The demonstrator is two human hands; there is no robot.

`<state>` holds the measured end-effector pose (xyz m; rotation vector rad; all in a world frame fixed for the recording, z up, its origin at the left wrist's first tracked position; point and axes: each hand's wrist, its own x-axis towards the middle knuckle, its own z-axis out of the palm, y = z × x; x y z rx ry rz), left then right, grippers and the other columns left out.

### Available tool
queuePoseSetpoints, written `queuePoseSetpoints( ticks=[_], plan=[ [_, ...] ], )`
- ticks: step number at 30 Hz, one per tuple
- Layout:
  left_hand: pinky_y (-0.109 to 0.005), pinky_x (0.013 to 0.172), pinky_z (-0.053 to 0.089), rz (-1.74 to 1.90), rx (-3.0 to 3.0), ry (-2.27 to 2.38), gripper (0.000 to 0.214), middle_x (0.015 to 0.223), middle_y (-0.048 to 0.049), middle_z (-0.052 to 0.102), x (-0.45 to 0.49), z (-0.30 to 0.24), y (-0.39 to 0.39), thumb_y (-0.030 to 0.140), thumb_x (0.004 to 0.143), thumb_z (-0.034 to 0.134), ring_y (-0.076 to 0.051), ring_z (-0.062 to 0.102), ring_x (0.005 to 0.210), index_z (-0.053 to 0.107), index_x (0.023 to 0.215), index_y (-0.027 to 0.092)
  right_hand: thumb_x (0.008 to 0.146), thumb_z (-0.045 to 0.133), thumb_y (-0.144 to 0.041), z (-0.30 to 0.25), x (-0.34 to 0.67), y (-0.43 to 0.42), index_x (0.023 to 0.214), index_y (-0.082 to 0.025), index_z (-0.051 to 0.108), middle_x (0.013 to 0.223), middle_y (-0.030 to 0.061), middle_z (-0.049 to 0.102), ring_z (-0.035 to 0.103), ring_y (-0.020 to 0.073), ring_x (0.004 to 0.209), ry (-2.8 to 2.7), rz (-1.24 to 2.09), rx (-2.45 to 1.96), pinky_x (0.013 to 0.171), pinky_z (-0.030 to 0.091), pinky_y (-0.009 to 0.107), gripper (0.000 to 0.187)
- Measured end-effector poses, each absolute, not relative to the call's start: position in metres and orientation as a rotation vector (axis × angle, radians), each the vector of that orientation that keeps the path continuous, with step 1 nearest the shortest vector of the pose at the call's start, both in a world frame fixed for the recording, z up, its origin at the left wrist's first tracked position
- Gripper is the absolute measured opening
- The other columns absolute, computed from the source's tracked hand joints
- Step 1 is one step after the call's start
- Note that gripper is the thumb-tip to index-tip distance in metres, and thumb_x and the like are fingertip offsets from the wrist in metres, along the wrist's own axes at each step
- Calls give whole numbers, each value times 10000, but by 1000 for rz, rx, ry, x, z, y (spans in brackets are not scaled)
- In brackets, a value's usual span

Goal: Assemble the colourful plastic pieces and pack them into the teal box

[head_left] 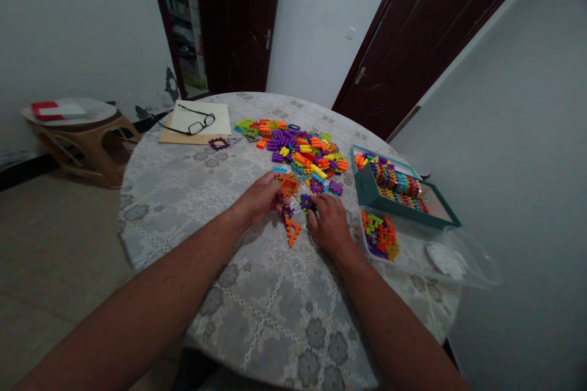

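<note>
My left hand (pixel 265 197) is closed, with thumb and fingertips bent around joined plastic building pieces. An orange building piece (pixel 289 184) with a toothed edge shows beyond its fingers, and an orange triangular piece (pixel 292 231) hangs off toward me. The exact grip is partly hidden by the fingers. Opposite it, my right hand (pixel 329 221) has its fingertips curled on a purple gear-shaped building piece (pixel 306 201). Just past the hands lie another purple gear-shaped piece (pixel 316 185) and a purple toothed square (pixel 335 187).
A heap of colourful plastic pieces (pixel 302 146) spreads across the round table (pixel 165 195). Black glasses (pixel 195 127) rest on paper at the back left. To the right stand a teal box (pixel 367 187) and a clear plastic tub (pixel 367 243), both holding pieces. A stool (pixel 87 153) is at left.
</note>
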<state>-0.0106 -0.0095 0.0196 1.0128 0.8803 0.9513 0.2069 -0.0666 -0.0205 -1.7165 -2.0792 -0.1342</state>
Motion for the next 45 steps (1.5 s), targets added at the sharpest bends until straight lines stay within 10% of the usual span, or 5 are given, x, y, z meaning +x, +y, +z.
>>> queuePoseSetpoints(
  ticks=[19,45],
  plan=[
    [-216,501,454,868,1041,858,419,844,-57,726,-11,13,-10,202,813,663,-177,710,677,601,1227,206,1096,333,-226,-18,214,-53,1030,-175,655,980,118,678,616,255,930,-1848,-179,-1787,861,455,342,333],
    [-269,619,557,632,1194,638,397,834,-55,712,-9,18,-25,265,883,782,-169,685,704,636,1244,190,1064,473,-298,-1,186,-74,1167,-206,697,1124,109,695,651,228,1067,-1712,183,-1377,953,535,358,263]
  ],
)
